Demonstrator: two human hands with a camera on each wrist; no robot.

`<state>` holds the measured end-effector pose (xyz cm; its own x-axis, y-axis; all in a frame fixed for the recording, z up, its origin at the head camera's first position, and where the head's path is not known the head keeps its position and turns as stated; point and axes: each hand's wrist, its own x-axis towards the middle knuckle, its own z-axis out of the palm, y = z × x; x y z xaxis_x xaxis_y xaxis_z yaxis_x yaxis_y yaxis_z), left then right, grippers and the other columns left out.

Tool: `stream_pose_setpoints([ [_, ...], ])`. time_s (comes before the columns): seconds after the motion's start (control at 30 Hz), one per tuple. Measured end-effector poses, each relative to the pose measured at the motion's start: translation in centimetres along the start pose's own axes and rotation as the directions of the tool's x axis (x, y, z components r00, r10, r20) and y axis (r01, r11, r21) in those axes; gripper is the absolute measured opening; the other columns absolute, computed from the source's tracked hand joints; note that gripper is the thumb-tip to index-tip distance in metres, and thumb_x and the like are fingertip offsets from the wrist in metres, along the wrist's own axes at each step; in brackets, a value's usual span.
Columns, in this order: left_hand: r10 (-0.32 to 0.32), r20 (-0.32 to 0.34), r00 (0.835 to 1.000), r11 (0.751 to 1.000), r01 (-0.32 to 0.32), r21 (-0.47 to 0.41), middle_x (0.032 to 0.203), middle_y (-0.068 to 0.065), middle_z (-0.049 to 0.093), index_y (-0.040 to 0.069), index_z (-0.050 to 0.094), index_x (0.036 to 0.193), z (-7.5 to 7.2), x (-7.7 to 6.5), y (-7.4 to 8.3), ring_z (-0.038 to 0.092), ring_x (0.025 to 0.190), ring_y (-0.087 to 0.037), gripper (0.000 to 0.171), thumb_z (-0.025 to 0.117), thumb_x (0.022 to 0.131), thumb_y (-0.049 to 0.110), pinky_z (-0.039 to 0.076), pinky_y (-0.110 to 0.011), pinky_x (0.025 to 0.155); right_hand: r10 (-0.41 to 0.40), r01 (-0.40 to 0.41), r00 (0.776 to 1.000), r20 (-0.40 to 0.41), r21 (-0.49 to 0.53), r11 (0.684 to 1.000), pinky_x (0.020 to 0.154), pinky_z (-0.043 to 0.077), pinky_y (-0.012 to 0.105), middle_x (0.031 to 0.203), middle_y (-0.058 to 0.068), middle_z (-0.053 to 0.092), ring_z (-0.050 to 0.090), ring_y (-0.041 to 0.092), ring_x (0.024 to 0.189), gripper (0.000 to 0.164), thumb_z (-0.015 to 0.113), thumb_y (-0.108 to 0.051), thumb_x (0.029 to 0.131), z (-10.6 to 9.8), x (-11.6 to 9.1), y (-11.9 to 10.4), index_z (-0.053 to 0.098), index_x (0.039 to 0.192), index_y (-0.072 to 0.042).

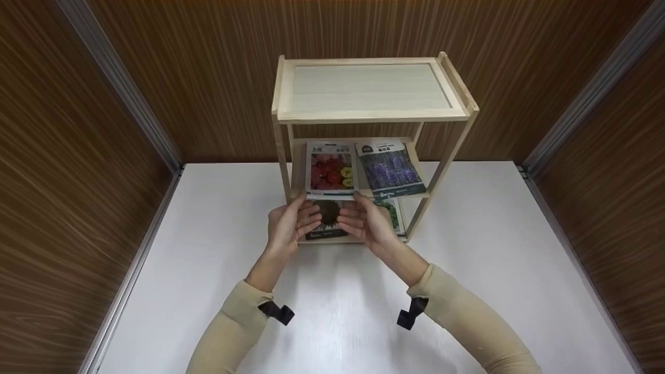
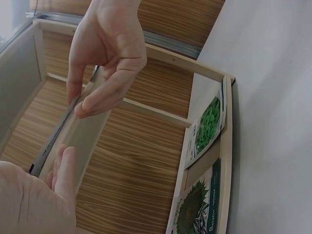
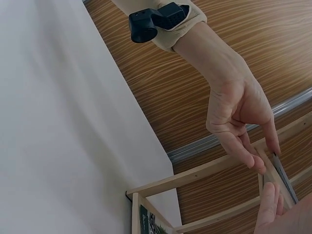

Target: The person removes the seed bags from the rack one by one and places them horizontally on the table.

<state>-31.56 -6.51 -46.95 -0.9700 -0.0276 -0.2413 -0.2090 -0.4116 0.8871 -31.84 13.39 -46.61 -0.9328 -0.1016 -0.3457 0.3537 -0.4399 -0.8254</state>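
Red-flower packet (image 1: 332, 169) on the left half of the middle shelf (image 1: 298, 166), face up, near edge against both thumbs. Nearest, white table (image 1: 332, 291), with pale sleeves (image 1: 467, 322) above it and a black camera (image 1: 279, 312) at each wrist. Next, left hand (image 1: 291, 221), thumb at the packet's near left corner, other fingers loosely extended inward, wrapped round nothing; right hand (image 1: 371, 221) much the same, thumb at the near right corner, palm turned toward the left. Probably touching by the thumbs only, though hard to tell from the wrist views. Past the fingertips, on the bottom shelf (image 2: 226, 146), sunflower packet (image 1: 328, 213), partly hidden, and right of it green-leaf packet (image 2: 208, 124). Farther up, purple-flower packet (image 1: 392, 169), slightly turned, right of the red one. Overhead, top panel (image 1: 369, 88) of the wooden rack (image 1: 457, 143). Farthest, brown wood-grain wall (image 1: 218, 93).
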Motion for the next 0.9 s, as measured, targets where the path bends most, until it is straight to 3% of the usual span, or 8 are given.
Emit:
stream_pose_setpoints([
  [0.3,0.008,0.011,1.0,1.0,-0.008,-0.008,0.085,-0.009,0.078,-0.013,0.066,0.115,-0.1,-0.3,-0.2,0.078,0.072,-0.014,0.04,0.066,0.105,0.025,0.07,-0.027,0.074,0.004,-0.004,1.0,-0.008,-0.016,1.0,0.075,0.071,0.03,0.084,0.007,0.076,0.079,0.018,0.076,0.045,0.057,-0.031,0.108,-0.3,-0.4,0.1,0.062,0.126,0.01],
  [0.43,0.012,0.015,1.0,0.999,-0.011,-0.036,0.084,-0.009,0.078,-0.009,0.066,0.115,-0.1,-0.6,-0.1,0.078,0.072,-0.015,0.027,0.063,0.105,0.016,0.07,-0.026,0.073,0.0,0.0,1.0,-0.011,-0.014,1.0,0.075,0.071,0.03,0.084,0.007,0.077,0.079,0.018,0.076,0.036,0.057,-0.027,0.108,-0.5,-0.7,0.1,0.064,0.118,0.007],
  [0.6,0.005,0.013,1.0,0.998,-0.004,-0.07,0.083,-0.009,0.076,-0.009,0.064,0.121,-0.2,-1.0,0.0,0.078,0.072,-0.015,0.024,0.06,0.104,0.008,0.07,-0.026,0.072,-0.004,0.004,1.0,-0.003,0.017,1.0,0.076,0.07,0.027,0.087,0.008,0.077,0.079,0.017,0.078,0.024,0.056,-0.019,0.108,-0.7,-1.0,0.1,0.063,0.118,0.001],
  [0.9,-0.004,0.003,1.0,0.991,0.004,-0.131,0.091,-0.009,0.069,-0.006,0.065,0.106,-0.3,-1.2,-0.1,0.075,0.075,-0.013,0.008,0.06,0.101,-0.003,0.069,-0.023,0.08,-0.039,0.039,0.999,0.005,0.01,0.999,0.078,0.07,0.025,0.091,0.011,0.074,0.08,0.017,0.081,0.017,0.052,-0.006,0.106,-1.0,-1.5,0.2,0.061,0.117,0.004],
])
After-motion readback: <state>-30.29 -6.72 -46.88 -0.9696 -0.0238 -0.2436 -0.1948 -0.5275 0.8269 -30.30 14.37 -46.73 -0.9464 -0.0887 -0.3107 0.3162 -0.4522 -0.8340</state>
